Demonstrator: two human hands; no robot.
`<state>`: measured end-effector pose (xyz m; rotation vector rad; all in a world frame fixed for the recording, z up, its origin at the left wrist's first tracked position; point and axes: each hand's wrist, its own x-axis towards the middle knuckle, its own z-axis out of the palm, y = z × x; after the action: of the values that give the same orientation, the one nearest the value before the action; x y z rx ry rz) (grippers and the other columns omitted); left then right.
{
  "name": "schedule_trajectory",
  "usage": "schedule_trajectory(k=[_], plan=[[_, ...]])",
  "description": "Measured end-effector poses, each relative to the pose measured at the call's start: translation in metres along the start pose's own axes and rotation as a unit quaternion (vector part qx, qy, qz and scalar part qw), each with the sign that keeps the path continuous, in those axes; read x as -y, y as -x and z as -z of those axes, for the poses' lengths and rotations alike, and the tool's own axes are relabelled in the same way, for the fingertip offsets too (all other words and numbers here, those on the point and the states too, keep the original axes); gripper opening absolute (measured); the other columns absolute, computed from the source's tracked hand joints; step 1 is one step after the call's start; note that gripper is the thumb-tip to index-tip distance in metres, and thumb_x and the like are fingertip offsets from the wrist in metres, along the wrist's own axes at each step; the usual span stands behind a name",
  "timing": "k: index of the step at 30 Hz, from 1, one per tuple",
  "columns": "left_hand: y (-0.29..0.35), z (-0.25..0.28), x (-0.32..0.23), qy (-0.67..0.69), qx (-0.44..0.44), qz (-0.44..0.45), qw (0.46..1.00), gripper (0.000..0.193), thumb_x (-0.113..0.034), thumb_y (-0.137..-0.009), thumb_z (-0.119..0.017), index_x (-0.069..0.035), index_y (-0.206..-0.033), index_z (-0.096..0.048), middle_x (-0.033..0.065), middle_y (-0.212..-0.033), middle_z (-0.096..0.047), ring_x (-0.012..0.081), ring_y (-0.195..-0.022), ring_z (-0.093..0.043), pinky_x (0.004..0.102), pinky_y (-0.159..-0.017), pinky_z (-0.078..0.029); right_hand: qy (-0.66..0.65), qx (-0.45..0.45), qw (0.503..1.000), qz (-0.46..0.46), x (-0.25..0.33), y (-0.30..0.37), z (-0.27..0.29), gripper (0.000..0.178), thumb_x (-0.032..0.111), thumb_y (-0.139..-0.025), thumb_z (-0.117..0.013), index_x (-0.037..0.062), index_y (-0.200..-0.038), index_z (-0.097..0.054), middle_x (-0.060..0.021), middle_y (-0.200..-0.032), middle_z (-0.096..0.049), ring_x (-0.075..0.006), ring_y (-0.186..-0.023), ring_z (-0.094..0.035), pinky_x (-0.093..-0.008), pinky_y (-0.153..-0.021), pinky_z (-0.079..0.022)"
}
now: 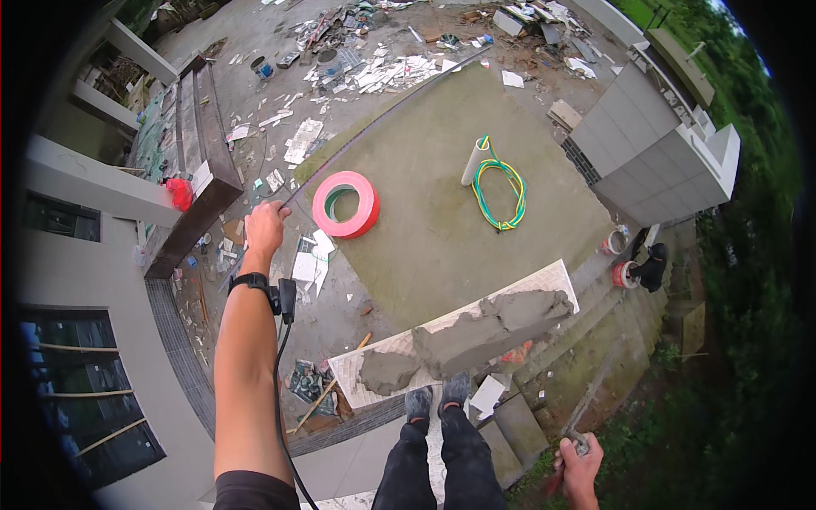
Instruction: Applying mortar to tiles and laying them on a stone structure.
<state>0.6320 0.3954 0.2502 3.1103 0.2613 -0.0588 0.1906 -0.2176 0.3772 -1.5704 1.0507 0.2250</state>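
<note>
My left hand (264,228) is closed round a long, thin, dark straight bar (382,123) that stretches away along the far-left edge of a flat grey-green concrete slab (416,221). Down at the lower right my right hand (581,466) grips the handle of a mortar-smeared trowel (595,395), its blade pointing away from me. Just beyond my feet lies a long, narrow, pale tile (387,350), ribbed side up. Uneven grey mortar (489,331) covers much of it. Neither hand touches the tile.
On the slab are a large red-pink tape roll (367,217) and a white pipe (476,161) with a yellow-green cable coil (503,208). Rubble (395,72) litters the far floor. Buckets (625,274) stand at right, near steps (561,331). A tiled pillar (637,144) rises beyond.
</note>
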Motion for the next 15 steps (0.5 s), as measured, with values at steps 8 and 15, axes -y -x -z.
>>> schedule_trajectory(k=[8, 15], plan=[[0.088, 0.024, -0.043, 0.059, -0.25, -0.007, 0.966, 0.028, -0.027, -0.102, -0.065, -0.001, -0.109, -0.069, 0.0132, -0.11, -0.065, 0.0341, -0.11, -0.057, 0.0489, -0.097, -0.041, 0.113, 0.029, 0.992, 0.049, 0.018, -0.007, -0.034, 0.028, 0.018, -0.098, -0.073, 0.0028, -0.081, -0.057, 0.0007, -0.062, -0.057, -0.0067, -0.053, -0.052, -0.0269, -0.048, -0.041], [0.346, -0.033, -0.049, 0.51, 0.039, 0.372, 0.775, 0.049, -0.042, -0.11, -0.052, 0.005, -0.121, -0.057, 0.0154, -0.114, -0.068, 0.0247, -0.099, -0.063, 0.0386, -0.089, -0.051, 0.196, 0.03, 0.961, 0.194, -0.015, -0.024, -0.071, 0.027, 0.022, -0.101, -0.07, 0.0011, -0.087, -0.061, 0.0001, -0.063, -0.055, -0.0078, -0.055, -0.052, -0.0295, -0.05, -0.043]])
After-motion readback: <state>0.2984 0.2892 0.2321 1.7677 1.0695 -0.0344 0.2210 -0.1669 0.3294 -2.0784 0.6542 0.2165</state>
